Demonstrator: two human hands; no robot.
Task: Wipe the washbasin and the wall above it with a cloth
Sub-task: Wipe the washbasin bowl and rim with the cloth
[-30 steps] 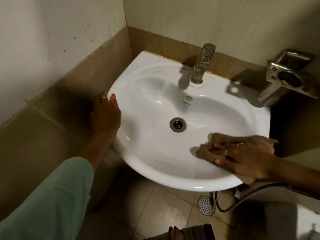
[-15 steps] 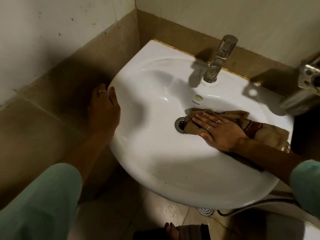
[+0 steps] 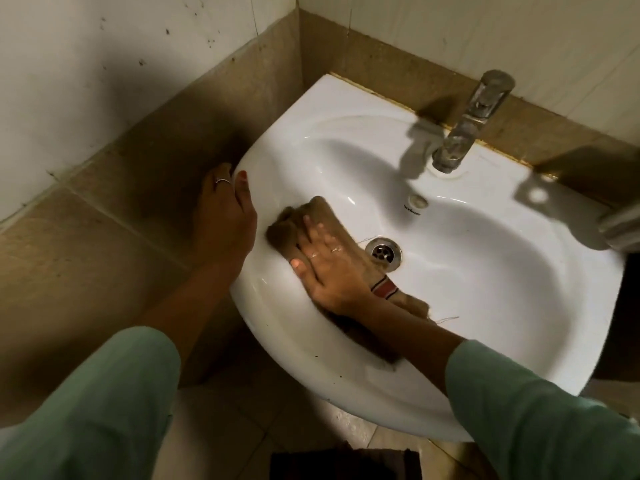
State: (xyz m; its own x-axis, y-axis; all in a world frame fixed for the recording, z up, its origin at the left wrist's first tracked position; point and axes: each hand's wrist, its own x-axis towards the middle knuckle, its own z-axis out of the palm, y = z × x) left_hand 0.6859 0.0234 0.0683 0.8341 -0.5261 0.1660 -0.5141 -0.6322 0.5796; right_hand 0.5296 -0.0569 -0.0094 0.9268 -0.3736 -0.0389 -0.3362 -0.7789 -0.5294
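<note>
A white washbasin (image 3: 485, 306) is fixed in the corner, with a metal drain (image 3: 383, 252) in its bowl. A brown cloth (image 3: 298, 223) with a red stripe lies on the bowl's left slope, just left of the drain. My right hand (image 3: 325, 268) presses flat on the cloth with fingers spread. My left hand (image 3: 225, 216) grips the basin's left rim, thumb on top. The wall above the basin (image 3: 433, 32) is pale tile over a brown band.
A chrome tap (image 3: 467, 129) stands at the back of the basin. A metal fixture (image 3: 620, 226) juts in at the right edge. The left wall (image 3: 104, 81) is speckled with dark spots. Tiled floor (image 3: 242, 427) shows below the basin.
My right hand has slid the cloth from the bowl's front right, across the drain, to the left slope. My left hand has stayed on the rim. The camera has shifted left.
</note>
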